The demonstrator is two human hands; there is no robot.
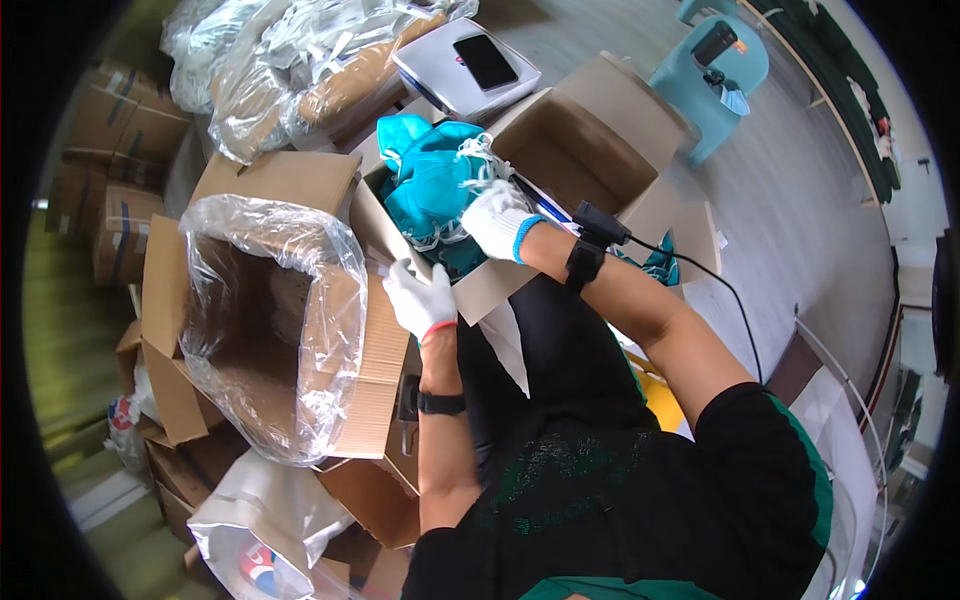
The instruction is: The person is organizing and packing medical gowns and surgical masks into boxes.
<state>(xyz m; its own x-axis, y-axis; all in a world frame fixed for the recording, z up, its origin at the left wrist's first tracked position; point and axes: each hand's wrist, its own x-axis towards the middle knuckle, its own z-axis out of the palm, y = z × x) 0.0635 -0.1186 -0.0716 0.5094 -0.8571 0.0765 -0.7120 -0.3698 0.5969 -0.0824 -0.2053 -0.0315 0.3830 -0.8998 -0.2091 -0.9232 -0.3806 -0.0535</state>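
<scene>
A heap of teal fabric pieces [425, 190] with white cords [480, 160] fills a small cardboard box [378, 225] in front of me. My right hand [497, 222], in a white knit glove with a blue cuff, is closed at the right side of the heap, its fingers on the cords. What lies under those fingers is partly hidden. My left hand [422, 302], gloved in white with a red cuff, grips the near left edge of the same box, thumb and fingers either side of the cardboard.
Left stands a large carton [375, 385] lined with clear plastic [335, 350]. An open box [590, 140] sits beyond my right hand. A phone [486, 62] lies on a white box [430, 60] at the back. A cable [720, 280] trails from my right wrist device. A blue stool [690, 75] stands far right.
</scene>
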